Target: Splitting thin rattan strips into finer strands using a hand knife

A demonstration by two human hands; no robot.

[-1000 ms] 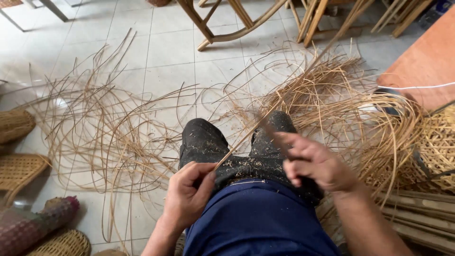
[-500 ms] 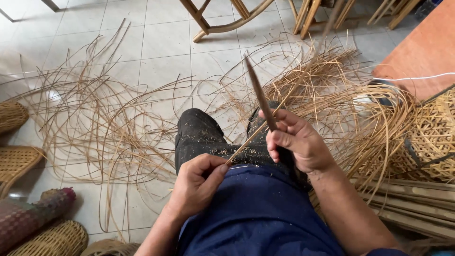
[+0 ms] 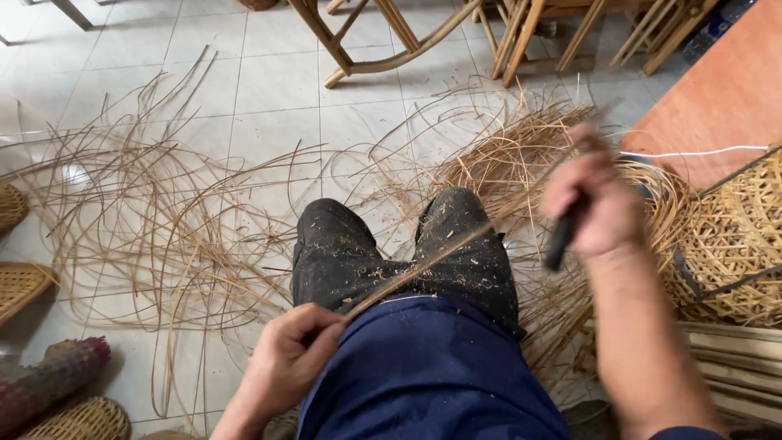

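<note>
My left hand [image 3: 285,367] pinches one end of a thin cane strip [image 3: 423,265] at my left thigh. The strip runs up and to the right across my dark, dust-flecked trousers [image 3: 350,253]. My right hand [image 3: 590,195] is raised to the right of my knees and blurred with motion. It grips the dark handle of a knife [image 3: 562,236]; the blade is hidden or lost in the blur. The right hand is clear of the strip.
Loose cane strips [image 3: 163,220] lie scattered over the tiled floor. A denser pile [image 3: 521,155] lies past my knees. Woven baskets sit at left [image 3: 20,285] and right [image 3: 741,236]. Bamboo slats [image 3: 733,367] lie at right; wooden chair legs [image 3: 358,49] stand ahead.
My right hand has swept the knife up and to the right, off the strip. My left hand has slid lower left along my thigh, still holding the strip's end.
</note>
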